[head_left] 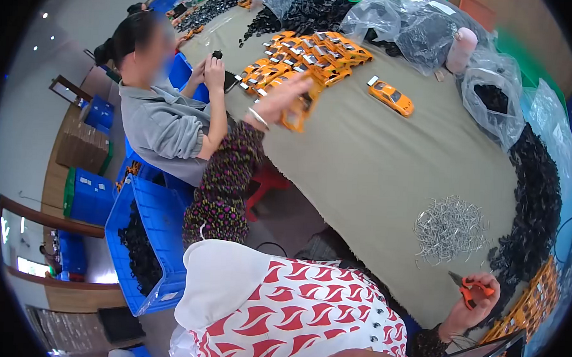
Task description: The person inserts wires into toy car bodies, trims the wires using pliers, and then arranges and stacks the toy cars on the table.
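Observation:
My left hand (283, 98) is reaching out over the table, smeared by motion. An orange toy car body shell (296, 115), also blurred, is at its fingers and seems to be gripped. Close by lies a pile of orange toy cars (326, 52) with white rear parts. At the lower right, my right hand (483, 308) is closed around orange-handled pliers (467, 290), their dark jaws pointing left. A heap of small silver metal pins (451, 229) lies just beyond the pliers. One orange toy car (390, 97) sits apart, right of the pile.
A co-worker (164, 119) at the left holds a small black part (217, 53). Black parts (534, 202) line the table's right edge, beside orange parts (526, 304). A blue crate (149, 236) stands left. Plastic bags (407, 27) and a pink bottle (461, 49) are at the back.

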Demonstrator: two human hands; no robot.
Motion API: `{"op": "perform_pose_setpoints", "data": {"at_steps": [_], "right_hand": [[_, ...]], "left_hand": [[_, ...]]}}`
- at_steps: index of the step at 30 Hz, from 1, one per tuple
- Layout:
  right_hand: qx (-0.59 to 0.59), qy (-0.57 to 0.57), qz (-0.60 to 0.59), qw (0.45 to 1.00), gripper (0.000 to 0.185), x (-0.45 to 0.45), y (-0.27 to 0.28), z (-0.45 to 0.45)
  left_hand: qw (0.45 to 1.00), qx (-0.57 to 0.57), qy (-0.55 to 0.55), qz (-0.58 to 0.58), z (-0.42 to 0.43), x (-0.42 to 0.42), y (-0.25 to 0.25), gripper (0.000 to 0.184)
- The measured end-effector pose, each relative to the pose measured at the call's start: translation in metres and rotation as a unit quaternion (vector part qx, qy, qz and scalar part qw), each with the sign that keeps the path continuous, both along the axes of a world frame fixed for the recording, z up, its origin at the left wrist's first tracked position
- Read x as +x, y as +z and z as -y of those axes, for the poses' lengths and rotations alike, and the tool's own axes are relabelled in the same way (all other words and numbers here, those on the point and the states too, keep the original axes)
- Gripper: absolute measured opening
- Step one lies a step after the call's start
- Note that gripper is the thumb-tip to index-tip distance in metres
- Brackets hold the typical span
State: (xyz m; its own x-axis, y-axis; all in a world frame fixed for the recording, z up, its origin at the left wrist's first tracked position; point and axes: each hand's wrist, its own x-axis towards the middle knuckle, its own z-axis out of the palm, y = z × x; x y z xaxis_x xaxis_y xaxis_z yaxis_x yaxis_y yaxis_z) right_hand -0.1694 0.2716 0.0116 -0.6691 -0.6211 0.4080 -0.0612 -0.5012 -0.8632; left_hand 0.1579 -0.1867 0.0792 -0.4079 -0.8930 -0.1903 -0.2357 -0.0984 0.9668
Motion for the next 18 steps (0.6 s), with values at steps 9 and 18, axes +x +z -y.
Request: {"op": "perform_pose_setpoints", "data": {"at_steps": [9, 18], "right_hand": [[0.021, -0.036, 0.032, 0.999, 0.05, -0.002, 0.008, 0.007], [0.012, -0.043, 0.057, 0.997, 0.051, -0.009, 0.005, 0.001]], "left_hand": [[0.688, -0.372, 0.021, 0.623, 0.101, 0.003, -0.015, 0.056], [0.593, -0.428, 0.002, 0.682, 0.053, -0.023, -0.046, 0.057]]}}
